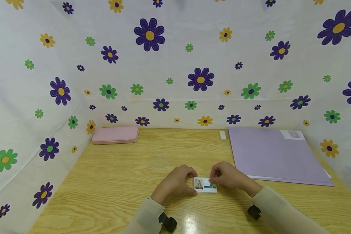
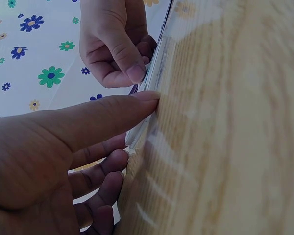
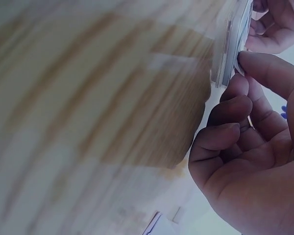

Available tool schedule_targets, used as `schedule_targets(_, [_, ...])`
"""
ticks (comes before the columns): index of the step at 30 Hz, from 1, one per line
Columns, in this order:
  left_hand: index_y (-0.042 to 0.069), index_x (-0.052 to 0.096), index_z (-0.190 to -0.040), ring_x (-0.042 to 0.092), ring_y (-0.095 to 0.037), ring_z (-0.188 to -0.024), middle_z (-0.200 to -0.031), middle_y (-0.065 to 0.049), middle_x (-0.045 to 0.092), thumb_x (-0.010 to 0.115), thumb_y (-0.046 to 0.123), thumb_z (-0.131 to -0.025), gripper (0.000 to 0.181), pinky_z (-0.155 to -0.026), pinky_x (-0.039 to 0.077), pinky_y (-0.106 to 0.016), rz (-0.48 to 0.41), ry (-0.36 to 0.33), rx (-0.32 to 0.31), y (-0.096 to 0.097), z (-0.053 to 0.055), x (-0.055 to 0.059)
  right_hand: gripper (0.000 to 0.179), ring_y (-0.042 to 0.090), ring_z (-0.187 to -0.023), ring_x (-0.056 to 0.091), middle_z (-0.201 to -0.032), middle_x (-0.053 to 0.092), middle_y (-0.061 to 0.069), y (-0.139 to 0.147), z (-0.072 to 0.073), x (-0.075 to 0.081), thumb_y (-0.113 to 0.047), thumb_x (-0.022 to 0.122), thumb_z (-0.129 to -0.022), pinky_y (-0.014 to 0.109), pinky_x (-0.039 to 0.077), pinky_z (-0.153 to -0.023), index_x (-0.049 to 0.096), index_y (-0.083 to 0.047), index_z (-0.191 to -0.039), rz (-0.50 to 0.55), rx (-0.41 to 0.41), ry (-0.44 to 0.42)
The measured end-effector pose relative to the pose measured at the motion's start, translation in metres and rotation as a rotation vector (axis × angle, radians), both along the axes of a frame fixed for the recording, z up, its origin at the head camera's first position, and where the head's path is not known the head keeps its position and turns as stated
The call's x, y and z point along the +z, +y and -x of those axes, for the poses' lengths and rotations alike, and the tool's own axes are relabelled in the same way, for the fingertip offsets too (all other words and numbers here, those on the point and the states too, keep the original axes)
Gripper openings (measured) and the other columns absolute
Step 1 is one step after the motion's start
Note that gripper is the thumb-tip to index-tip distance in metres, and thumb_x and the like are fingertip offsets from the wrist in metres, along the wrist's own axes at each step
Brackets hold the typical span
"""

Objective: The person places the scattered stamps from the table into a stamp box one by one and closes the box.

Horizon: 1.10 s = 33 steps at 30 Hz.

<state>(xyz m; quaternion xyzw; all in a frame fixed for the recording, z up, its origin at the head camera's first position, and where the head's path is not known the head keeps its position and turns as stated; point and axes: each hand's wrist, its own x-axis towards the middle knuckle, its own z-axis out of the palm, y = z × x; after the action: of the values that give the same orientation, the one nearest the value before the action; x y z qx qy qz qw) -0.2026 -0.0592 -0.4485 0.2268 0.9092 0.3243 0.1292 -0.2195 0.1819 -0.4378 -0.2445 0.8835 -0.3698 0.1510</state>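
Note:
A small flat white case [image 1: 205, 189] with clear edges lies on the wooden table between my hands. Its top bears a small picture at the left and a blue-green stripe at the right. My left hand [image 1: 176, 183] grips the case's left end, with the thumb at the near edge and fingers at the far edge. In the left wrist view, the left thumb [image 2: 112, 115] presses along the case's side. My right hand [image 1: 226, 175] pinches a thin white sheet [image 3: 238, 67] at the case's right end. Fingers hide most of that sheet.
A transparent plastic piece [image 1: 160, 162] lies behind the left hand. At the back left is a pink zip case [image 1: 115, 135]. A white eraser-like block [image 1: 223, 135] lies beside a large lilac folder [image 1: 269, 152] on the right. Flower-printed cloth [image 1: 169, 58] encloses the table [image 1: 105, 182].

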Motion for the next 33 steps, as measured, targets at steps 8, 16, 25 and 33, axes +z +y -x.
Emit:
schedule_targets(8, [0.017, 0.067, -0.111, 0.053, -0.009, -0.096, -0.104, 0.008, 0.056, 0.092, 0.027, -0.070, 0.049, -0.088, 0.047, -0.030, -0.007, 0.005, -0.008, -0.0004, -0.0001, -0.0002, 0.013, 0.013, -0.066, 0.051, -0.071, 0.058, -0.004, -0.0010, 0.0000, -0.0014, -0.012, 0.075, -0.088, 0.026, 0.042, -0.058, 0.066, -0.011, -0.078, -0.004, 0.003, 0.009])
schedule_targets(16, [0.017, 0.067, -0.110, 0.052, -0.010, -0.096, -0.103, 0.008, 0.056, 0.092, 0.026, -0.070, 0.048, -0.088, 0.046, -0.030, -0.012, 0.001, 0.001, 0.0003, -0.0003, 0.0001, 0.014, 0.013, -0.066, 0.051, -0.072, 0.056, -0.003, -0.0022, -0.0021, 0.0002, -0.011, 0.075, -0.088, 0.025, 0.042, -0.058, 0.063, -0.010, -0.081, -0.005, 0.016, 0.036])
schedule_targets(25, [0.017, 0.067, -0.110, 0.052, -0.010, -0.096, -0.102, 0.007, 0.056, 0.092, 0.026, -0.069, 0.048, -0.087, 0.046, -0.030, -0.007, 0.014, 0.000, 0.0011, -0.0009, -0.0008, 0.012, 0.012, -0.065, 0.052, -0.070, 0.059, -0.006, -0.0018, -0.0034, -0.0014, -0.012, 0.074, -0.088, 0.026, 0.044, -0.057, 0.068, -0.011, -0.078, -0.013, 0.011, 0.045])
schedule_targets(33, [0.016, 0.068, -0.111, 0.053, -0.011, -0.096, -0.104, 0.006, 0.057, 0.092, 0.025, -0.070, 0.049, -0.088, 0.047, -0.030, 0.000, 0.022, -0.001, 0.0016, -0.0024, 0.0006, 0.011, 0.014, -0.068, 0.052, -0.072, 0.063, -0.004, 0.0018, -0.0009, -0.0007, -0.015, 0.075, -0.089, 0.026, 0.044, -0.059, 0.072, -0.011, -0.079, 0.016, -0.015, -0.021])
